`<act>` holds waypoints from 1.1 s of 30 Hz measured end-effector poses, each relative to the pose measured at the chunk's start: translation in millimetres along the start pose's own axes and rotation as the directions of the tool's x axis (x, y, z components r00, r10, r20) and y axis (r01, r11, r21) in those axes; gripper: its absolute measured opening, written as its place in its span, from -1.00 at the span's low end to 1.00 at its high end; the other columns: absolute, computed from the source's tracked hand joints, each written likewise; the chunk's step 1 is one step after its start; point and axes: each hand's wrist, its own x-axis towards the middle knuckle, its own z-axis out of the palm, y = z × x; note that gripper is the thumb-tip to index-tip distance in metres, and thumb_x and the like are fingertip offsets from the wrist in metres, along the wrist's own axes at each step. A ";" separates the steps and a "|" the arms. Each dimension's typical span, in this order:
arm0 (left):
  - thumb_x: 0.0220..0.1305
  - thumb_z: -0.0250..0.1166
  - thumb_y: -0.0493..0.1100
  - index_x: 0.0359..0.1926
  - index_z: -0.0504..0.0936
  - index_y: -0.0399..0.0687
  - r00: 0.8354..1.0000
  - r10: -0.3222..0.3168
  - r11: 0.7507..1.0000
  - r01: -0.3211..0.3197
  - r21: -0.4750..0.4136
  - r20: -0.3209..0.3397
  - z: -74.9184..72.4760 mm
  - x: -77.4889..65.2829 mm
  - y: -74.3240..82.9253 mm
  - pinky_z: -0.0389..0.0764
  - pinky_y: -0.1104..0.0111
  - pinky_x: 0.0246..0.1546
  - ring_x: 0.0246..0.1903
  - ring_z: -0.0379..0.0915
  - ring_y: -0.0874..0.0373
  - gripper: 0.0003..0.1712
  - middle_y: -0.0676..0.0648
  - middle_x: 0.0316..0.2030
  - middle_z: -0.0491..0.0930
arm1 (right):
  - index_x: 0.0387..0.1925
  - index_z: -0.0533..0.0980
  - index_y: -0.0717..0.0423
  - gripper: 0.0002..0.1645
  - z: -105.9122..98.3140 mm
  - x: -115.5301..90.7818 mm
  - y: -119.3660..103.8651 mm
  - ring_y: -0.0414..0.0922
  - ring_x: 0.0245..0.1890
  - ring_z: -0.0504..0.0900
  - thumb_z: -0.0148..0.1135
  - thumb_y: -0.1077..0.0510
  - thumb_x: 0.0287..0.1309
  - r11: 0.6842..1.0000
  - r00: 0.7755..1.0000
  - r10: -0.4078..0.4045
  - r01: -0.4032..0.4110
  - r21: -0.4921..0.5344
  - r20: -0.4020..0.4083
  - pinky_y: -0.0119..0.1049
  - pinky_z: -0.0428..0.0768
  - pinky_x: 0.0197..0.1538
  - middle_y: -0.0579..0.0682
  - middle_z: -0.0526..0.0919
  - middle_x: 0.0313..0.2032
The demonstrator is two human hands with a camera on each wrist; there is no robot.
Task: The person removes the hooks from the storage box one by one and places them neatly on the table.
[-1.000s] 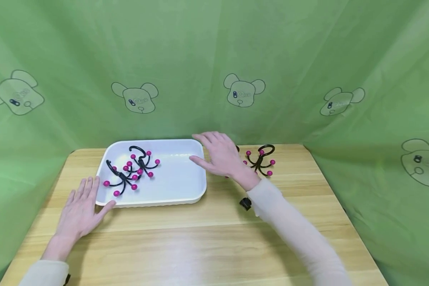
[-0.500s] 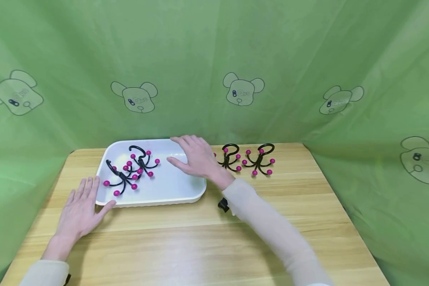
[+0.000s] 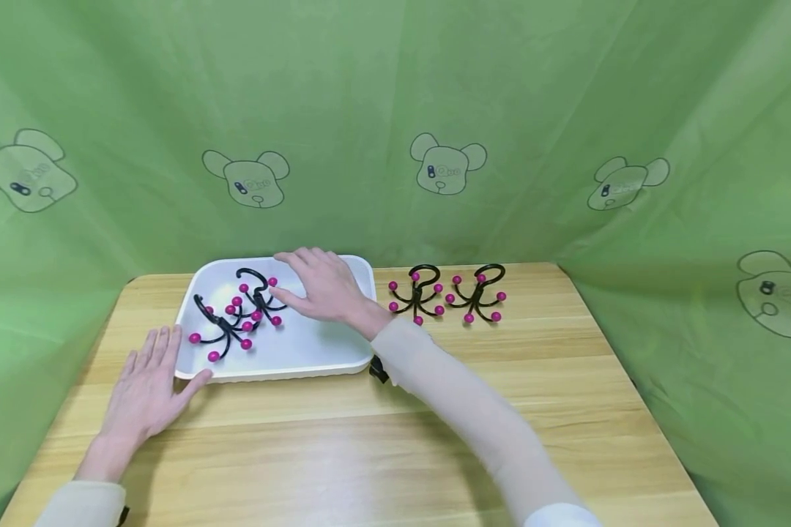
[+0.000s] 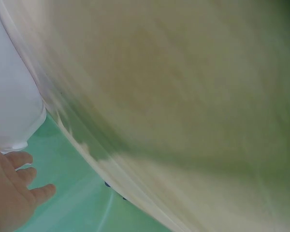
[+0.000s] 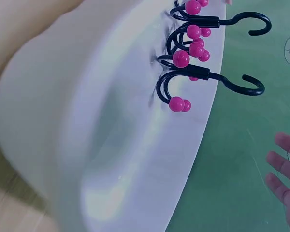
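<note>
A white tray (image 3: 316, 351) holds two black multi-arm hooks with pink ball tips, a front-left hook (image 3: 223, 326) and a back hook (image 3: 259, 296). My left hand (image 3: 146, 391) lies with straight fingers at the tray's left edge, its thumb by the front corner. Over the tray, my right hand (image 3: 326, 285) is spread and holds nothing, its thumb and fingertips pointing at the back hook. In the right wrist view, the nearer hook (image 5: 191, 71) stands out in the tray, and part of the right hand (image 5: 287, 176) shows at the right edge.
Two more such hooks, a left one (image 3: 417, 295) and a right one (image 3: 477, 295), lie on the wooden table (image 3: 382, 454) right of the tray. A green curtain (image 3: 343, 110) printed with mouse heads hangs behind and at both sides.
My right hand has moved left from beside the tray's right end to over its middle, uncovering the two hooks on the table. My left hand and the hooks have stayed in place.
</note>
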 end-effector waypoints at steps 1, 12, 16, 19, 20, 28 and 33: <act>0.30 -0.03 0.42 0.53 -0.28 -0.15 1.000 0.001 1.000 -0.001 -0.001 -0.001 -0.3 -0.1 0.0 -0.06 -0.31 0.39 0.49 -0.22 -0.35 0.12 -0.40 0.50 -0.12 | 0.38 0.27 -0.19 -0.20 0.6 3.0 -1.8 -0.17 0.15 0.52 -0.18 -0.48 0.27 1.000 1.000 -0.005 0.005 -0.004 0.007 -0.29 0.53 0.15 -0.13 0.53 0.22; 0.32 -0.03 0.41 0.54 -0.28 -0.16 1.000 0.010 1.000 -0.010 0.005 0.001 0.5 -1.1 0.7 -0.04 -0.32 0.37 0.50 -0.24 -0.35 0.11 -0.40 0.50 -0.13 | 0.41 0.21 -0.22 -0.19 15.8 27.9 -14.8 -0.16 0.26 0.45 -0.29 -0.50 0.29 0.996 0.992 -0.025 0.034 -0.076 0.124 -0.21 0.46 0.30 -0.14 0.47 0.29; 0.32 -0.03 0.40 0.54 -0.27 -0.16 1.000 0.010 1.000 -0.010 0.003 -0.004 -0.1 -1.5 0.5 -0.04 -0.32 0.37 0.49 -0.21 -0.35 0.10 -0.40 0.50 -0.11 | 0.43 0.18 -0.21 -0.17 20.4 34.7 -16.3 -0.15 0.28 0.43 -0.33 -0.51 0.30 0.994 0.986 -0.021 0.038 -0.103 0.164 -0.19 0.43 0.34 -0.13 0.44 0.31; 0.32 -0.03 0.40 0.54 -0.28 -0.15 1.000 0.010 1.000 -0.010 0.005 -0.006 -0.4 -0.7 0.3 -0.05 -0.31 0.38 0.49 -0.21 -0.35 0.10 -0.40 0.50 -0.10 | 0.43 0.18 -0.21 -0.16 23.8 39.8 -17.1 -0.15 0.30 0.42 -0.36 -0.51 0.30 0.990 0.981 -0.007 0.034 -0.139 0.191 -0.18 0.41 0.38 -0.13 0.43 0.32; 0.32 -0.03 0.40 0.54 -0.28 -0.15 1.000 0.010 1.000 -0.010 0.005 -0.003 -0.2 -0.7 0.2 -0.05 -0.31 0.38 0.50 -0.22 -0.35 0.10 -0.40 0.50 -0.11 | 0.43 0.18 -0.20 -0.16 25.4 41.4 -17.7 -0.14 0.31 0.42 -0.36 -0.51 0.30 0.988 0.979 -0.003 0.034 -0.150 0.202 -0.18 0.40 0.38 -0.13 0.43 0.33; 0.31 -0.04 0.42 0.54 -0.29 -0.14 1.000 0.001 1.000 -0.001 0.006 0.001 0.1 -0.9 -1.0 -0.04 -0.30 0.39 0.50 -0.23 -0.34 0.11 -0.39 0.50 -0.12 | 0.41 0.21 -0.19 -0.20 35.4 52.2 -23.9 -0.09 0.32 0.41 -0.28 -0.48 0.32 0.986 0.969 0.009 0.032 -0.161 0.247 -0.13 0.42 0.38 -0.09 0.43 0.32; 0.31 -0.03 0.43 0.54 -0.30 -0.13 1.000 0.002 1.000 -0.002 0.002 0.001 1.2 0.2 -2.2 -0.05 -0.31 0.38 0.50 -0.24 -0.34 0.11 -0.39 0.50 -0.12 | 0.40 0.22 -0.20 -0.21 42.3 57.3 -27.1 -0.11 0.30 0.44 -0.31 -0.48 0.32 0.985 0.963 0.059 -0.014 -0.171 0.262 -0.16 0.43 0.36 -0.11 0.45 0.31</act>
